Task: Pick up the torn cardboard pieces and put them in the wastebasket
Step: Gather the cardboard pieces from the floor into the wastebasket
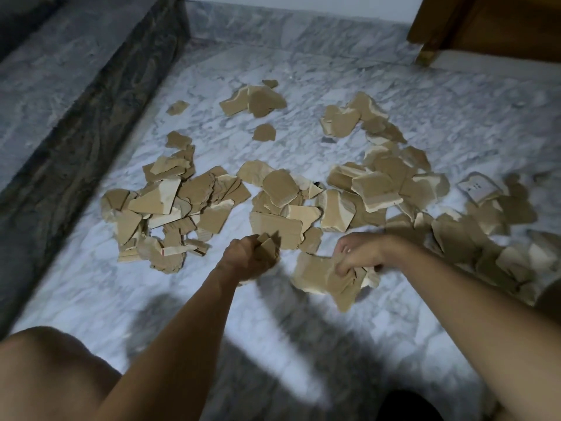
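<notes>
While torn cardboard pieces [273,189] lie scattered over the marble floor [303,71], L hand [246,258] has fingers curled tight round a small wad of pieces [268,246]. R hand [361,253] grips several bigger pieces [321,275], fingers clenched, just above floor. Wooden furniture leg [425,54] top right; wastebasket not in view.

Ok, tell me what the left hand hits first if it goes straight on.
Probably the large flat cardboard piece just beyond the left hand, at the near edge of the middle pile; the hand's height is unclear.
</notes>
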